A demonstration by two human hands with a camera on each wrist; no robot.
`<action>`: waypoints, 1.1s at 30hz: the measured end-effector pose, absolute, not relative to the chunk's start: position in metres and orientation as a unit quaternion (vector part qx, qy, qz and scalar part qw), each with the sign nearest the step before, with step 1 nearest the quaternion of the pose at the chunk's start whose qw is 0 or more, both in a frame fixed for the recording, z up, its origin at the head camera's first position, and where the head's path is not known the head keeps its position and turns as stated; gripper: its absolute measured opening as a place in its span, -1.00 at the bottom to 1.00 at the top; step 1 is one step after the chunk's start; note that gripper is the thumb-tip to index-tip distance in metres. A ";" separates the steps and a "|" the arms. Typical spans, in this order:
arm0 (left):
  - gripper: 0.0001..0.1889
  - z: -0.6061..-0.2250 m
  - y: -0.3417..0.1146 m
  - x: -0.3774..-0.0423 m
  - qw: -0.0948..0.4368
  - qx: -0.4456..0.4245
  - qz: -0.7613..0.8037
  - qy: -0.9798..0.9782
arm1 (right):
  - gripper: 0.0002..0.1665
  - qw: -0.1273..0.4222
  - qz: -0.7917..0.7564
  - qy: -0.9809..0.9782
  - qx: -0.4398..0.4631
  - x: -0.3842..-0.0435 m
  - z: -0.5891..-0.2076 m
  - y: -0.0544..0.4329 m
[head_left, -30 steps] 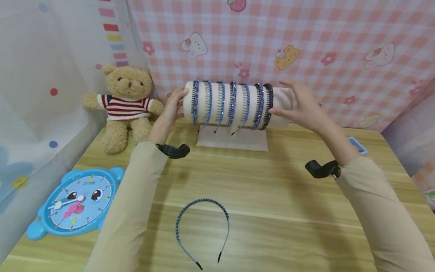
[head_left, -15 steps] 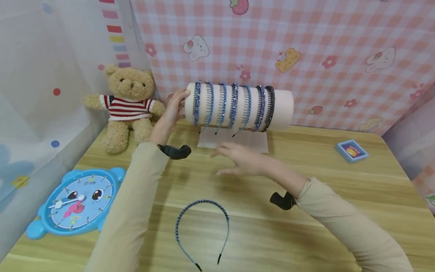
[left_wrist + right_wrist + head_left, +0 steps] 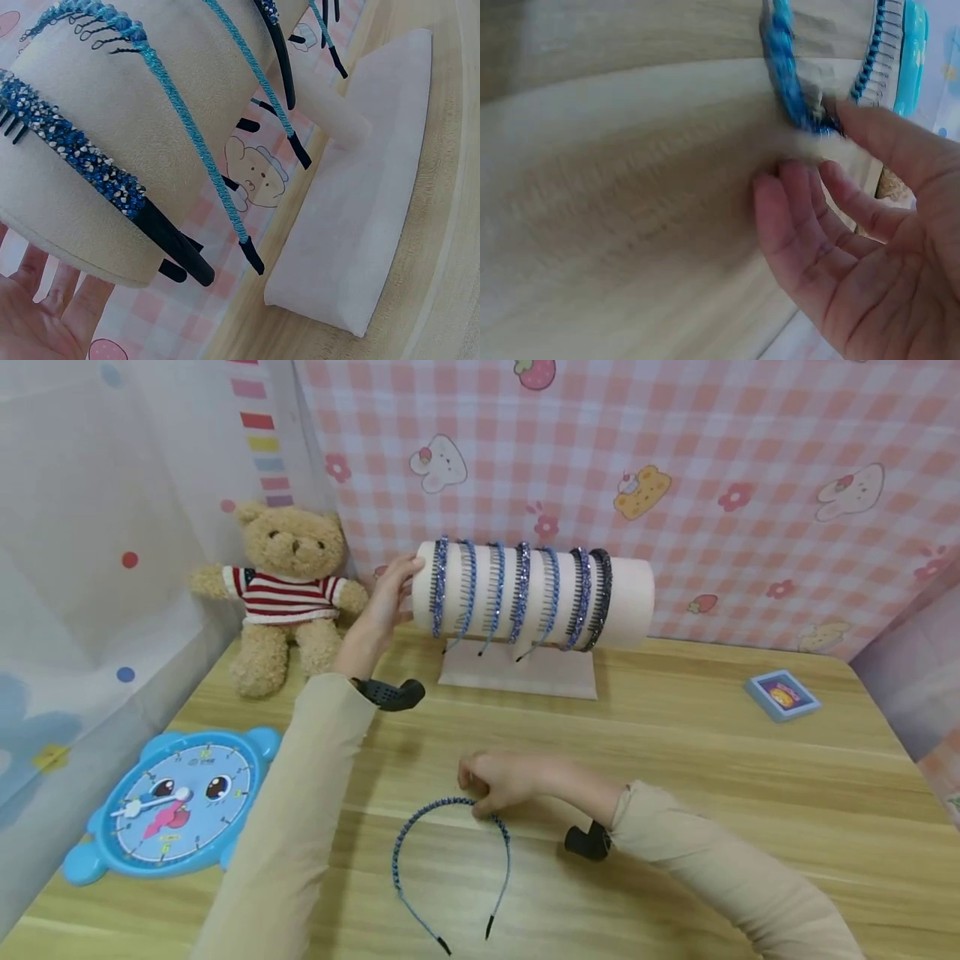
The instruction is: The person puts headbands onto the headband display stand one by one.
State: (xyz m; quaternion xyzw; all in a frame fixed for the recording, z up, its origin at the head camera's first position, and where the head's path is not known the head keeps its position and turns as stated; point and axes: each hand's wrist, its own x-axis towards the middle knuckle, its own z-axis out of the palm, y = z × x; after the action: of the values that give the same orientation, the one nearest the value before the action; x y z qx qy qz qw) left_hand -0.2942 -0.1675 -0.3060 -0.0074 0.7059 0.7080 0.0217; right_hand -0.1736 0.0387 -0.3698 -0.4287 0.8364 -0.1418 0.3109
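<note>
A blue beaded headband [image 3: 397,860] lies on the wooden table with its black tips toward me. My right hand [image 3: 506,782] is at the top right of its arc; in the right wrist view its thumb [image 3: 892,139] is at the band, with the loosely curved fingers spread apart from it. A cream padded display roll [image 3: 632,602] on a flat base [image 3: 517,681] bears several toothed headbands [image 3: 522,593], mostly blue, the rightmost black [image 3: 602,602]. My left hand [image 3: 386,597] rests against the roll's left end, fingers extended, some hidden behind it in the left wrist view.
A teddy bear [image 3: 288,597] in a striped sweater sits at the back left. A blue toy clock [image 3: 180,802] lies at the front left. A small blue square frame [image 3: 782,695] lies at the right. A pink checked cloth [image 3: 750,552] hangs behind the table.
My right hand has left the roll's right end and come down toward me to the loose headband. The left hand has stayed at the roll's left end.
</note>
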 end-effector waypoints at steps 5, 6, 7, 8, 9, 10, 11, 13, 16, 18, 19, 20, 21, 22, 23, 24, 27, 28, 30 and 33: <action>-0.39 -0.305 -0.168 -0.293 0.020 -0.007 0.709 0.704 | -0.67 0.338 -0.167 0.825 -0.420 -0.178 -0.366 0.054; -0.39 -0.305 -0.168 -0.293 0.019 -0.007 0.711 0.703 | -0.66 0.350 -0.172 0.824 -0.410 -0.179 -0.363 0.060; -0.39 -0.304 -0.168 -0.293 0.019 -0.008 0.712 0.702 | -0.65 0.362 -0.176 0.823 -0.402 -0.182 -0.359 0.067; -0.39 -0.304 -0.168 -0.293 0.018 -0.008 0.714 0.700 | -0.64 0.370 -0.179 0.821 -0.396 -0.184 -0.355 0.075; -0.39 -0.304 -0.169 -0.292 0.017 -0.009 0.715 0.698 | -0.65 0.377 -0.178 0.823 -0.385 -0.187 -0.351 0.083; -0.39 -0.304 -0.169 -0.292 0.016 -0.008 0.717 0.697 | -0.67 0.382 -0.180 0.825 -0.376 -0.190 -0.347 0.092; -0.39 -0.304 -0.169 -0.293 0.016 -0.008 0.718 0.695 | -0.69 0.380 -0.179 0.828 -0.371 -0.193 -0.343 0.102; -0.40 -0.304 -0.169 -0.293 0.017 -0.007 0.720 0.694 | -0.72 0.388 -0.189 0.831 -0.351 -0.199 -0.335 0.122; -0.39 -0.304 -0.169 -0.293 0.018 -0.007 0.720 0.694 | -0.74 0.391 -0.222 0.840 -0.304 -0.206 -0.324 0.153; -0.39 -0.304 -0.169 -0.294 0.018 -0.007 0.717 0.696 | -0.69 0.394 -0.253 0.843 -0.265 -0.208 -0.317 0.173; -0.39 -0.304 -0.169 -0.294 0.018 -0.007 0.716 0.698 | -0.65 0.390 -0.267 0.845 -0.250 -0.209 -0.314 0.182; -0.39 -0.304 -0.169 -0.294 0.018 -0.007 0.715 0.699 | -0.62 0.387 -0.280 0.846 -0.235 -0.210 -0.310 0.192; -0.39 -0.304 -0.168 -0.294 0.018 -0.007 0.714 0.700 | -0.58 0.383 -0.291 0.849 -0.222 -0.211 -0.307 0.201; -0.39 -0.304 -0.168 -0.294 0.018 -0.007 0.713 0.701 | -0.54 0.380 -0.301 0.849 -0.210 -0.213 -0.303 0.209; -0.39 -0.304 -0.168 -0.294 0.018 -0.007 0.711 0.703 | -0.51 0.377 -0.307 0.851 -0.198 -0.214 -0.300 0.217; -0.39 -0.304 -0.168 -0.294 0.019 -0.007 0.710 0.704 | -0.49 0.373 -0.315 0.852 -0.189 -0.215 -0.297 0.225; -0.39 -0.304 -0.167 -0.295 0.020 -0.009 0.710 0.704 | -0.46 0.362 -0.334 0.857 -0.154 -0.219 -0.289 0.244; -0.39 -0.304 -0.167 -0.295 0.020 -0.010 0.711 0.703 | -0.44 0.356 -0.342 0.858 -0.141 -0.221 -0.287 0.249; -0.38 -0.304 -0.167 -0.294 0.019 -0.011 0.713 0.701 | -0.41 0.338 -0.359 0.861 -0.121 -0.224 -0.283 0.257; -0.38 -0.305 -0.167 -0.294 0.019 -0.011 0.717 0.697 | -0.35 0.297 -0.393 0.866 -0.090 -0.229 -0.278 0.262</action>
State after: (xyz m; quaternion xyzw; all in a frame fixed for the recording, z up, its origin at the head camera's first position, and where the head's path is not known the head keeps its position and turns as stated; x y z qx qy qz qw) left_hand -0.2936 -0.1666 -0.3052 -0.0112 0.6970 0.7167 0.0186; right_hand -0.2285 0.2621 -0.2784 -0.0904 0.8655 -0.3933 0.2967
